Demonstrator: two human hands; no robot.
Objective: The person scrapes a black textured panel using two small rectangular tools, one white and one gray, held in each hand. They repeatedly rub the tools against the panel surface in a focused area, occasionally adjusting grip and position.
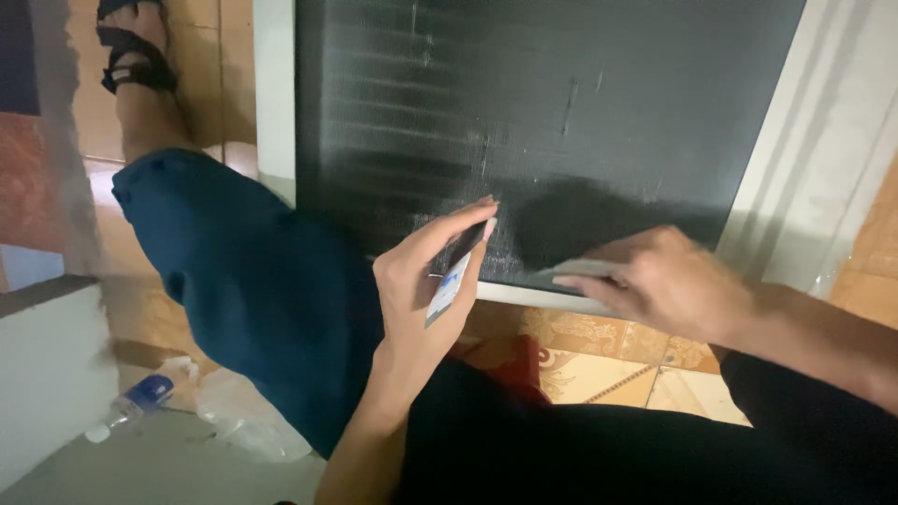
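A large dark finned panel [552, 122] in a white frame [823, 140] fills the upper middle and right of the view, lying over a tiled floor [599, 374] with patterned orange and cream tiles. To its left a bent leg in blue trousers [243, 290] stretches along the panel's left edge, ending in a foot in a black sandal [131, 47] at the top left corner. A white ledge [47, 374] sits at the lower left, with crumpled clear plastic [243, 416] and a small plastic bottle [131, 402] with a blue label on the floor beside it.

The right hand [669, 281] rests at the panel's lower edge, fingers curled around a thin flat pale piece [571, 271] pressed against the frame there. The left hand [430, 281] is closed in a pinch on a small card [449, 288], white and blue, held upright with its top edge touching the fins just above the panel's lower edge.
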